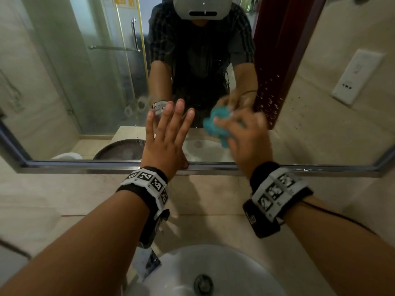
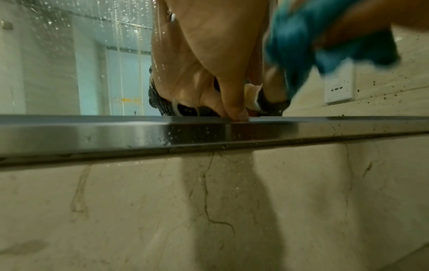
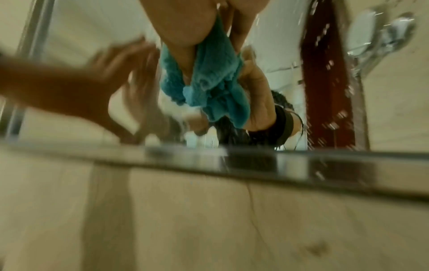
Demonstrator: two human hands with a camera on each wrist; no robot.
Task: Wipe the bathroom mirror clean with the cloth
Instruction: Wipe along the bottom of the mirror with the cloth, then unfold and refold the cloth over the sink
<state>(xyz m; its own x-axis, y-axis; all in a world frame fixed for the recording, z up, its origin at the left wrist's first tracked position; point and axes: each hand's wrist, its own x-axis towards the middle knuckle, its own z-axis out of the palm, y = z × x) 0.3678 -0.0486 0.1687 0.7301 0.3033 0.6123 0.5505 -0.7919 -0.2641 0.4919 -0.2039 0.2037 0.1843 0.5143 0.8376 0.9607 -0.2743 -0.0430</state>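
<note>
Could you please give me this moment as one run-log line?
right hand: grips teal cloth, on mirror | left hand: fingers straight, flat on glass | droplets remain at right

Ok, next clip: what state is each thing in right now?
left hand: open, fingers spread flat on the glass
right hand: grips the bunched cloth
teal cloth: crumpled, pressed to the mirror
mirror: streaky, water droplets at right
sink: dry-looking

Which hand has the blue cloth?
The right hand holds it: its fingers are bunched around the blue cloth against the mirror. The left hand holds nothing, its fingers straight on the glass.
</note>
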